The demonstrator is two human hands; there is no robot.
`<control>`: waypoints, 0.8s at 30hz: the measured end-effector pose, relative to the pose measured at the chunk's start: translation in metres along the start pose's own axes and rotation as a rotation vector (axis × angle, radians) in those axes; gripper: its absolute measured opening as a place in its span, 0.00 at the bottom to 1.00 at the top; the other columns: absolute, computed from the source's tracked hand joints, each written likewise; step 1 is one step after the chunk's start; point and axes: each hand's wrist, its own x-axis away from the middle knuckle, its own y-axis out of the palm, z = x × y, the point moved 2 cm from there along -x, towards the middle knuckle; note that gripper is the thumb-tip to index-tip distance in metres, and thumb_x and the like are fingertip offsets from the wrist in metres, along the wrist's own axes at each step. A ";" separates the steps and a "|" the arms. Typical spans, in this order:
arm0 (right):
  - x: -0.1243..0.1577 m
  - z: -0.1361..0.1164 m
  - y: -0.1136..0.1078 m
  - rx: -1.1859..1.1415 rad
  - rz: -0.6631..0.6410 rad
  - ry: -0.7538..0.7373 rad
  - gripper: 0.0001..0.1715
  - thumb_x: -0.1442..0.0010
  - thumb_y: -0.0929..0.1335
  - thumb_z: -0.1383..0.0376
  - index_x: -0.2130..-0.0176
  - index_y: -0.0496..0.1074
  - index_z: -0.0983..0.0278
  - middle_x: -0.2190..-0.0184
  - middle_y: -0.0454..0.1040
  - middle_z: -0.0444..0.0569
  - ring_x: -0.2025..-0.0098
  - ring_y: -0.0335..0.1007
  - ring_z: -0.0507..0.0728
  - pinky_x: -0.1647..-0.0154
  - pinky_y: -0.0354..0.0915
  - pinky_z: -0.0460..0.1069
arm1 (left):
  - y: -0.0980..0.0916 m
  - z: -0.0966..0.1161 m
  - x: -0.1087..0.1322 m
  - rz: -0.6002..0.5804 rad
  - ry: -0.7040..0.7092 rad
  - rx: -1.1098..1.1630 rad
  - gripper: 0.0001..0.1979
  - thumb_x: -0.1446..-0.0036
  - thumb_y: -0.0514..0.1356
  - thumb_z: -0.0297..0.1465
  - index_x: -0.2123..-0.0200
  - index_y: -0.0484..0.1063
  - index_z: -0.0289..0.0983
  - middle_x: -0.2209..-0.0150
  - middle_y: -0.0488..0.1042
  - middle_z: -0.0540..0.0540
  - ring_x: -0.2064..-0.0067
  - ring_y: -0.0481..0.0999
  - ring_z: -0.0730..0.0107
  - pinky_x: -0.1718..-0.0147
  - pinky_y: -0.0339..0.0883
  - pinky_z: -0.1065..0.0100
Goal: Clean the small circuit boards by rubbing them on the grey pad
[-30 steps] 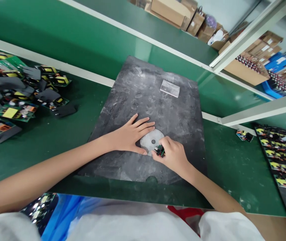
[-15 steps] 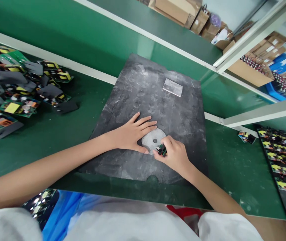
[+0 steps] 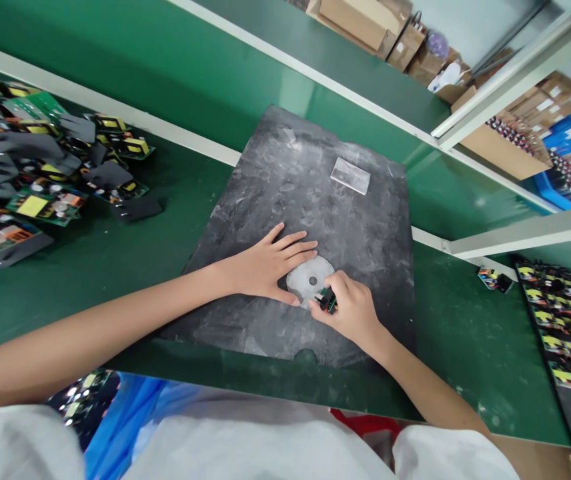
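A dark grey worn mat point(image 3: 325, 220) lies on the green bench. Near its front rests a grey disc with a centre hole point(image 3: 310, 277). My left hand point(image 3: 265, 267) lies flat on the mat, fingers spread, its fingertips and thumb touching the disc's left edge. My right hand point(image 3: 350, 310) is closed in a pinch on a small black, green and red component point(image 3: 328, 300), held against the disc's front right edge.
A heap of green circuit boards and black pieces point(image 3: 40, 173) covers the bench at left. A small clear plastic piece point(image 3: 349, 175) lies at the mat's far end. More boards point(image 3: 560, 313) sit in rows at right, one loose point(image 3: 493, 279). Cardboard boxes point(image 3: 500, 143) stand behind.
Both hands keep their hold and place on the disc; only the head camera has shifted slightly, moving the scene a little rightward in view.
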 end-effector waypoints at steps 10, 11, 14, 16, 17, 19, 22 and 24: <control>0.000 0.004 0.002 -0.076 0.016 -0.023 0.15 0.39 0.63 0.53 0.68 0.61 0.62 0.77 0.64 0.42 0.79 0.60 0.50 0.79 0.54 0.44 | 0.000 0.000 -0.001 -0.004 0.001 -0.001 0.48 0.43 0.47 0.62 0.30 0.44 0.36 0.30 0.47 0.42 0.29 0.40 0.48 0.35 0.19 0.46; 0.000 0.004 0.002 -0.082 0.019 -0.024 0.15 0.39 0.63 0.53 0.68 0.61 0.62 0.77 0.63 0.42 0.79 0.60 0.50 0.79 0.54 0.44 | 0.001 -0.001 -0.001 -0.004 0.000 -0.002 0.48 0.43 0.47 0.62 0.30 0.44 0.35 0.30 0.47 0.42 0.29 0.40 0.48 0.35 0.18 0.46; 0.000 0.004 0.002 -0.095 0.026 -0.021 0.15 0.39 0.63 0.54 0.67 0.61 0.62 0.77 0.63 0.42 0.79 0.59 0.50 0.79 0.55 0.44 | 0.001 -0.001 -0.001 0.006 0.005 0.000 0.48 0.43 0.47 0.62 0.30 0.44 0.35 0.30 0.47 0.42 0.30 0.40 0.47 0.35 0.19 0.46; 0.000 0.004 0.002 -0.102 0.029 -0.019 0.14 0.39 0.63 0.54 0.67 0.61 0.62 0.77 0.63 0.42 0.79 0.59 0.49 0.79 0.54 0.44 | 0.001 -0.001 -0.001 0.008 0.008 0.000 0.49 0.43 0.47 0.62 0.30 0.44 0.35 0.30 0.47 0.42 0.30 0.41 0.47 0.35 0.19 0.45; 0.000 0.004 0.002 -0.105 0.031 -0.019 0.14 0.39 0.64 0.54 0.67 0.61 0.62 0.77 0.63 0.42 0.79 0.59 0.49 0.79 0.54 0.44 | 0.001 -0.001 -0.001 0.007 0.008 -0.001 0.49 0.43 0.47 0.62 0.30 0.44 0.35 0.30 0.47 0.42 0.30 0.41 0.47 0.35 0.19 0.45; 0.000 0.004 0.002 -0.110 0.035 -0.019 0.14 0.39 0.64 0.54 0.67 0.61 0.62 0.77 0.64 0.42 0.79 0.59 0.50 0.78 0.55 0.44 | 0.001 -0.001 -0.001 0.004 0.007 -0.006 0.49 0.43 0.47 0.62 0.31 0.44 0.35 0.30 0.47 0.42 0.30 0.40 0.47 0.35 0.19 0.45; 0.001 0.005 0.002 -0.121 0.040 -0.021 0.14 0.39 0.64 0.54 0.67 0.62 0.62 0.77 0.64 0.41 0.79 0.59 0.49 0.78 0.55 0.44 | 0.000 0.000 -0.001 0.004 0.007 -0.007 0.48 0.43 0.47 0.62 0.31 0.45 0.35 0.30 0.47 0.42 0.30 0.41 0.47 0.35 0.19 0.45; 0.001 0.005 0.003 -0.124 0.039 -0.024 0.14 0.39 0.64 0.54 0.67 0.62 0.62 0.77 0.64 0.41 0.79 0.59 0.49 0.78 0.55 0.44 | 0.000 0.000 -0.001 0.004 0.008 -0.008 0.48 0.43 0.47 0.62 0.31 0.45 0.34 0.30 0.47 0.42 0.30 0.41 0.47 0.35 0.19 0.45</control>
